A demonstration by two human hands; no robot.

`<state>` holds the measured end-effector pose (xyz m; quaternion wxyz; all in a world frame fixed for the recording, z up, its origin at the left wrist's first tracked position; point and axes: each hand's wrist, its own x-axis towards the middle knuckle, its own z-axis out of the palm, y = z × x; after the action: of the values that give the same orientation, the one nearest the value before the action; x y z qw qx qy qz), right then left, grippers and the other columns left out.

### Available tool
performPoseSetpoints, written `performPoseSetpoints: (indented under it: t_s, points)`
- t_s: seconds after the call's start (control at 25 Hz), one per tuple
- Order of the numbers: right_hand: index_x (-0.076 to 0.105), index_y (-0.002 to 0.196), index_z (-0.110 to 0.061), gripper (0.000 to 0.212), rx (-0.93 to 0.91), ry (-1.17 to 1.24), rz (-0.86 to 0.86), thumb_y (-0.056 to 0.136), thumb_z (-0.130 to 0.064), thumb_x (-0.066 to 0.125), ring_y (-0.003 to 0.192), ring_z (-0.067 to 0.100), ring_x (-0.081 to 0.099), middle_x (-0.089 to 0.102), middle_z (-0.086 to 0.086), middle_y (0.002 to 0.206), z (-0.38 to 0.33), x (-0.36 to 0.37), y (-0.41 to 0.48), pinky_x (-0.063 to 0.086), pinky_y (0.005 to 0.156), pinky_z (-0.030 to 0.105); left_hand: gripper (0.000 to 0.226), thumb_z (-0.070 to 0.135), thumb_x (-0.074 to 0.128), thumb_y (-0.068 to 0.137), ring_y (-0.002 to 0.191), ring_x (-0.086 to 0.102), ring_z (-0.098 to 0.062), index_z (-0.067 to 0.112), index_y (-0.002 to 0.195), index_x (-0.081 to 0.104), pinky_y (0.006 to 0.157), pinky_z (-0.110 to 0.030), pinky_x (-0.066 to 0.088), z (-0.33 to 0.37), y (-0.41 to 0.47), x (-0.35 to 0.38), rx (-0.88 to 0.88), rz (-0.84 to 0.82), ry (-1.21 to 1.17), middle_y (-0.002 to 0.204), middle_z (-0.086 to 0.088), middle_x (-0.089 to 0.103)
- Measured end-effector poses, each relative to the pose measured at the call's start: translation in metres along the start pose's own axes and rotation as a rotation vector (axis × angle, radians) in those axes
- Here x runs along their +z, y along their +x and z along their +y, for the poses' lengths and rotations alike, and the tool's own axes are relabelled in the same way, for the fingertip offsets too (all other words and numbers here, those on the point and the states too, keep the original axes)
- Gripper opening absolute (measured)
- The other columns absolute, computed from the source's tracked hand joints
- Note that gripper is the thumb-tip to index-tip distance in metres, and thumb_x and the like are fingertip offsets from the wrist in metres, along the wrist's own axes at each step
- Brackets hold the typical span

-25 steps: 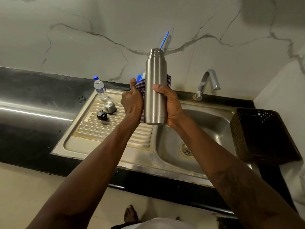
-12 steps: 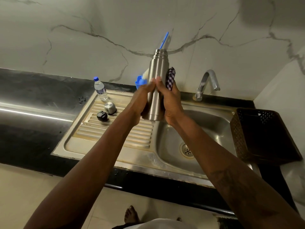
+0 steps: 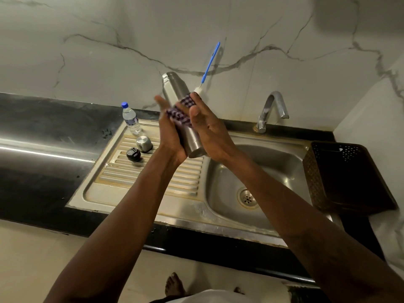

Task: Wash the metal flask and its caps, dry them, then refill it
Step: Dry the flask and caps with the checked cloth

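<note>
Left hand (image 3: 170, 136) and right hand (image 3: 207, 132), fingers straight, press the cloth (image 3: 181, 111) and flask (image 3: 175, 88) between flat palms above the sink (image 3: 273, 162). The flask's top tilts toward 11 o'clock. Both caps (image 3: 144, 143) stand at 9 o'clock.

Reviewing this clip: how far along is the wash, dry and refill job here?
Washing looks done: no water runs from the tap. In hand: left hand and right hand press a checked cloth around the tilted metal flask, drying it. Remaining: the steel cap and black cap sit on the drainboard, dryness unclear; refilling, perhaps from the water bottle, not yet started.
</note>
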<state>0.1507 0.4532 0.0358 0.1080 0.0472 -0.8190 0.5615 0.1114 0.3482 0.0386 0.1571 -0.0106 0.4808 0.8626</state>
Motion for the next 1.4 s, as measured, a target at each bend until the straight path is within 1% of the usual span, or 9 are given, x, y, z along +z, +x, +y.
performPoseSetpoints:
  t_s: [0.2,0.4,0.64,0.76,0.84,0.96,1.08,1.28,1.4]
  points:
    - [0.043,0.154,-0.038,0.049,-0.195,-0.567,0.055,0.106,-0.049,0.039,0.157,0.028,0.011,0.01,-0.003,0.172,0.003,-0.007,0.017,0.025,0.124,0.056,0.081,0.077,0.024,0.101,0.127,0.065,-0.036,0.019,0.144,0.059,0.111,-0.057,0.049,-0.007,-0.007,-0.001,-0.061,-0.089,0.01,0.137,-0.02,0.066]
    - [0.038,0.154,-0.045,0.052,0.163,-0.039,0.12,0.102,-0.051,0.037,0.146,0.016,0.04,0.035,-0.009,0.164,-0.018,-0.038,0.057,0.033,0.121,0.045,0.07,0.069,0.025,0.105,0.108,0.071,-0.038,0.02,0.144,0.056,0.088,-0.055,0.06,-0.009,-0.014,0.024,0.001,-0.123,0.003,0.13,-0.021,0.069]
    - [0.061,0.138,-0.041,0.038,-0.089,-0.179,0.066,0.1,-0.032,0.056,0.151,0.018,0.029,0.04,-0.011,0.161,-0.022,-0.015,0.004,0.026,0.123,0.055,0.094,0.082,0.031,0.095,0.132,0.058,-0.046,0.01,0.152,0.048,0.11,-0.067,0.045,0.001,0.001,0.018,0.034,-0.115,-0.07,0.141,-0.03,0.059]
    - [0.047,0.151,-0.036,0.047,-0.22,-0.249,0.034,0.104,-0.038,0.049,0.152,0.02,0.028,0.036,-0.007,0.163,-0.011,-0.013,-0.001,0.028,0.121,0.058,0.103,0.085,0.037,0.092,0.133,0.052,-0.046,0.002,0.152,0.046,0.118,-0.066,0.034,0.0,0.007,0.01,-0.029,-0.179,-0.13,0.137,-0.03,0.055]
    - [0.03,0.157,-0.043,0.053,-0.039,-0.046,0.023,0.106,-0.052,0.039,0.141,0.023,0.046,0.033,0.0,0.164,-0.008,-0.02,0.019,0.044,0.112,0.055,0.094,0.081,0.036,0.095,0.122,0.06,-0.047,0.004,0.146,0.054,0.11,-0.062,0.047,0.0,-0.001,0.011,-0.038,-0.218,-0.077,0.131,-0.029,0.061]
    - [0.056,0.14,-0.029,0.055,0.294,0.298,0.064,0.105,-0.063,0.031,0.114,0.02,0.068,0.068,0.003,0.13,-0.017,-0.043,0.043,0.05,0.107,0.049,0.087,0.077,0.055,0.09,0.098,0.066,-0.044,0.004,0.138,0.061,0.091,-0.058,0.056,-0.006,-0.014,0.02,-0.109,-0.23,0.039,0.115,-0.029,0.066]
    - [0.057,0.14,-0.028,0.051,0.3,0.421,0.126,0.105,-0.059,0.037,0.104,0.022,0.073,0.072,0.004,0.122,-0.018,-0.04,0.04,0.058,0.096,0.046,0.069,0.06,0.062,0.096,0.105,0.066,-0.045,0.006,0.138,0.061,0.095,-0.063,0.054,-0.002,-0.01,0.021,-0.084,-0.178,0.048,0.123,-0.029,0.066]
    - [0.029,0.158,-0.041,0.056,-0.202,-0.382,0.195,0.105,-0.05,0.044,0.15,0.024,0.033,0.012,-0.005,0.171,-0.015,-0.006,0.015,0.039,0.116,0.047,0.042,0.026,0.04,0.105,0.1,0.072,-0.033,0.004,0.128,0.068,0.086,-0.044,0.061,0.006,-0.002,0.018,0.006,0.044,0.07,0.113,-0.02,0.075]
    - [0.027,0.159,-0.045,0.058,-0.11,-0.45,0.125,0.103,-0.06,0.037,0.144,0.022,0.043,0.027,-0.007,0.168,-0.02,-0.016,0.03,0.04,0.114,0.044,0.066,0.057,0.042,0.104,0.119,0.066,-0.038,0.004,0.136,0.064,0.103,-0.05,0.054,0.008,-0.007,0.018,-0.076,-0.069,-0.071,0.124,-0.019,0.07]
